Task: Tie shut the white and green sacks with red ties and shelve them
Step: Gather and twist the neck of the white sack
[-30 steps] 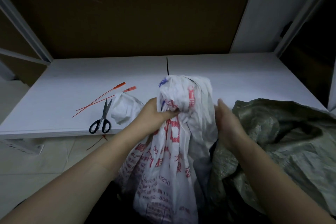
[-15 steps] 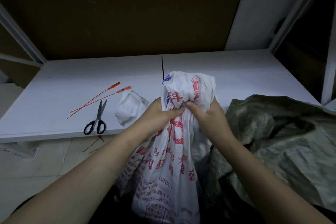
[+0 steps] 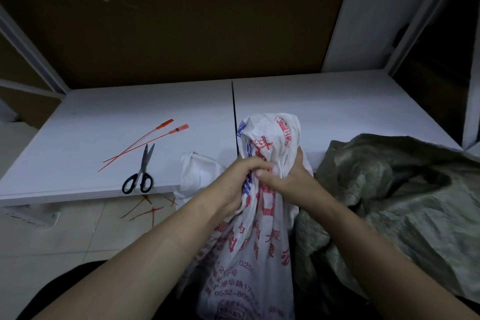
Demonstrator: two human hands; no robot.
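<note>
head view: white sack point(image 3: 259, 254) stands upright in front of the shelf point(image 3: 104, 117) edge, its woven plastic bunched into a crumpled neck. it carries red chinese characters, some blue print near the neck, and lower down red digits reading "0532-80" before a fold hides the rest. left hand point(image 3: 240, 176) is clenched round the neck from the left, fingers curled into the cloth. right hand point(image 3: 291, 179) grasps the same neck from the right, thumb laid across the front, touching the left hand's knuckles. green sack point(image 3: 402, 202), a coarse, dull, rumpled weave, slumps just beside the white one on the right, its mouth gaping and leaning on the shelf. a smaller white bag point(image 3: 197, 174) hangs at the shelf edge, left of the hands. farther left on the smooth white shelf lie two thin red ties point(image 3: 145, 145) with flat tabbed heads, and black-handled scissors point(image 3: 141, 171) at the edge, blades toward the ties. red offcuts point(image 3: 148, 210) lie on the pale tiled floor point(image 3: 65, 241) below.
</note>
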